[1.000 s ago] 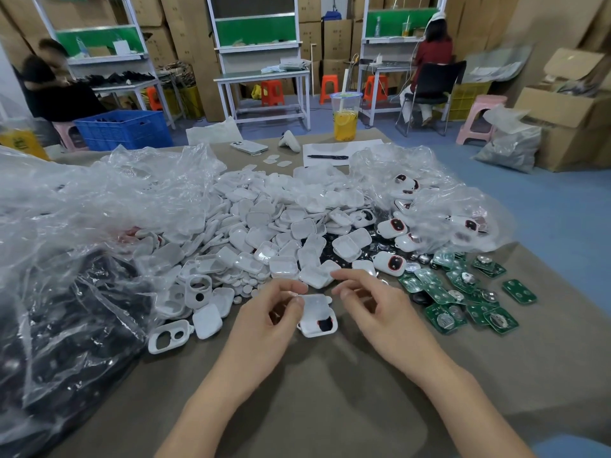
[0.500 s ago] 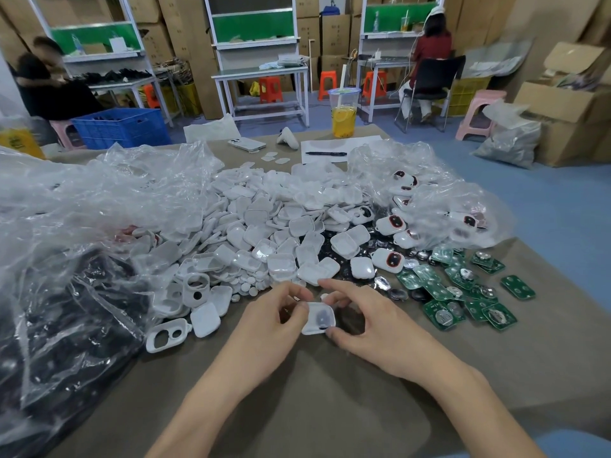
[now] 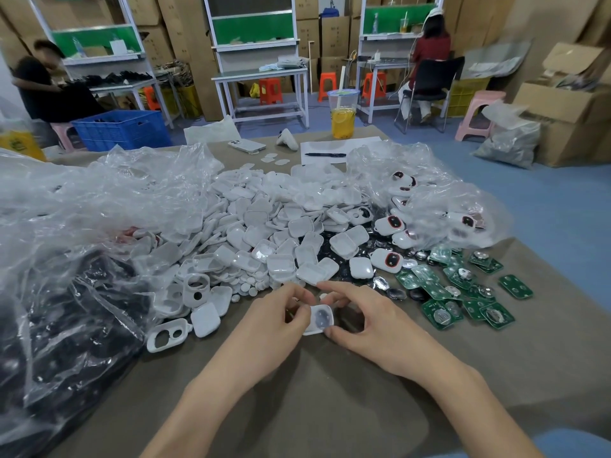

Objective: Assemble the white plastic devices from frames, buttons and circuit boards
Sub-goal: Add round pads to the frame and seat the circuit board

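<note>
Pinching one white shell (image 3: 319, 320), left hand (image 3: 281, 320) and right hand (image 3: 370, 320) are working just in front of the heap (image 3: 258, 226); a few finished devices (image 3: 386, 259) are sitting by the circuit boards (image 3: 439, 310), so I'm guessing loads are waiting.

Drink cup (image 3: 343, 117), phone (image 3: 247, 145), pen (image 3: 325, 155) on paper (image 3: 360, 143), blue crate (image 3: 120, 129) bkgd

Your two bare forearms reach in from the lower edge of the frame and converge toward the middle, palms turned toward each other. Your left hand (image 3: 274, 325) curls its fingers inward, thumb and forefinger pinching the left edge of a small white shell (image 3: 320, 320). Your right hand (image 3: 373, 325) grips the same piece from the right, thumb beneath, forefinger arched above.
</note>
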A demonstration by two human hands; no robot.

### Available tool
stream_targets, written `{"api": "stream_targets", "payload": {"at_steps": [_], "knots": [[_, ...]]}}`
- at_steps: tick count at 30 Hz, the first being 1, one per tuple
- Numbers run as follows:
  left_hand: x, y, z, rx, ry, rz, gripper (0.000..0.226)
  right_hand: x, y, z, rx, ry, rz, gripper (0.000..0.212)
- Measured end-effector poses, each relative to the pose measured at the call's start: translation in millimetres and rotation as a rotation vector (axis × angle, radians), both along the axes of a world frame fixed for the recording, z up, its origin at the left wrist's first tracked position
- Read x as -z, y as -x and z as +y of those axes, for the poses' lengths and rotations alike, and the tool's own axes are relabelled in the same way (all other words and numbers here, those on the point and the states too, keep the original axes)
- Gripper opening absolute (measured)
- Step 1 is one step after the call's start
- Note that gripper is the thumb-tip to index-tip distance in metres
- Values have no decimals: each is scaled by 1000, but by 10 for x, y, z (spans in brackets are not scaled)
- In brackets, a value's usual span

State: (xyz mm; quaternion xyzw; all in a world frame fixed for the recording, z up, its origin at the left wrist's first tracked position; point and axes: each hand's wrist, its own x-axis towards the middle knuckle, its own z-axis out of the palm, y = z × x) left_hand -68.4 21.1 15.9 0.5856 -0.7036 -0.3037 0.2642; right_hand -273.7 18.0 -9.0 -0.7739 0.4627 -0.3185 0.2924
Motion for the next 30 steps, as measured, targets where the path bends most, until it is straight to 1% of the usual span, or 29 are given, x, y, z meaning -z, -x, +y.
{"api": "stream_targets", "payload": {"at_steps": [2,4,7,9,12,15,17,19,21,23,25,27,30], "knots": [[-10,15,-3,-5,4,-19,14,-12,0,8,4,-3,3,49],[-19,37,1,-5,12,-60,11,-25,-8,18,10,26,28,37],[-34,79,15,-3,39,-160,7,-23,-32,31,-5,123,97,16],[-58,115,33,-1,66,-244,9,-15,-44,32,1,174,145,11],[-101,157,59,4,99,-325,12,0,-42,21,11,201,167,12],[-139,188,105,28,133,-361,16,11,-37,13,13,210,165,13],[-163,178,140,12,220,-389,16,21,-41,8,17,219,171,13],[-183,127,167,-31,347,-416,16,31,-40,9,21,221,170,13],[-190,36,182,-26,436,-394,18,33,-37,8,21,222,165,13],[-178,-60,190,84,489,-389,19,31,-35,13,21,215,165,13],[-134,-128,201,228,548,-439,21,26,-31,20,18,200,166,13],[-70,-165,205,336,557,-493,22,21,-27,24,17,194,166,12],[6,-198,181,371,548,-494,21,21,-27,25,15,191,164,11]]}}
